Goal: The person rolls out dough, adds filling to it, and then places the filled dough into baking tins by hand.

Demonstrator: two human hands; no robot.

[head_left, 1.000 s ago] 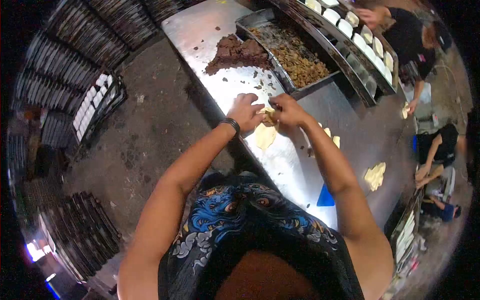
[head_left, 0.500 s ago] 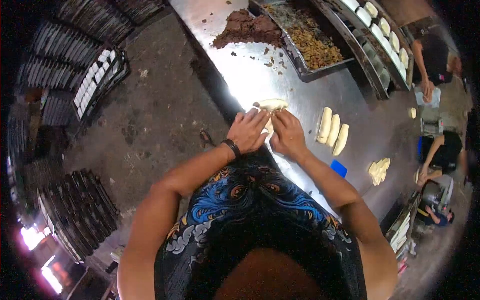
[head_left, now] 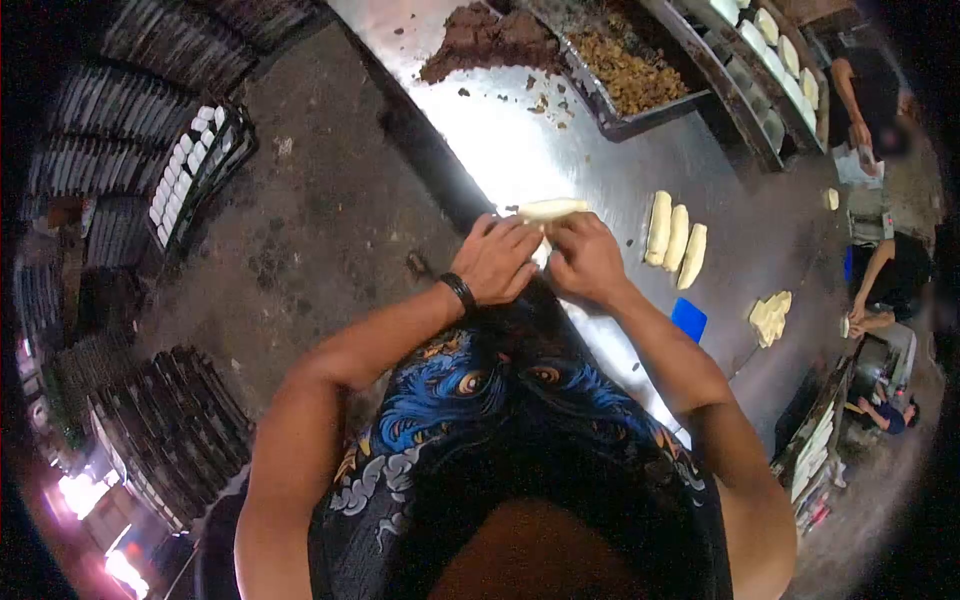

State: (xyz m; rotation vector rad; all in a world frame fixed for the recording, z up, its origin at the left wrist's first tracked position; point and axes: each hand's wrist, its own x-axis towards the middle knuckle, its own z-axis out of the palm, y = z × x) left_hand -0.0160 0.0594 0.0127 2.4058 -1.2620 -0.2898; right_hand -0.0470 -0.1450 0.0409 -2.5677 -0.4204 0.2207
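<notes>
A pale dough roll [head_left: 553,208] lies on the metal table [head_left: 620,170] near its edge. My left hand [head_left: 498,260], with a dark bracelet at the wrist, has its bent fingers at the left part of the roll. Opposite it, my right hand [head_left: 587,255] has its fingers curled on the dough's near side, thumb pointing inward. A bit of pale dough shows between the two hands. Both sets of fingertips are partly hidden against the dough. Three finished-looking rolls [head_left: 678,240] lie side by side to the right.
Dark brown filling [head_left: 490,42] is heaped at the table's far end, beside a tray of chopped yellowish-brown filling [head_left: 630,75]. A blue scraper [head_left: 689,319] and a dough pile [head_left: 770,318] lie right. Trays of rolls [head_left: 780,65] stand top right; co-workers [head_left: 880,285] are beyond.
The dough roll looks longer and straighter, with its right end farther right. My right hand has shifted slightly right. The camera view has turned a little.
</notes>
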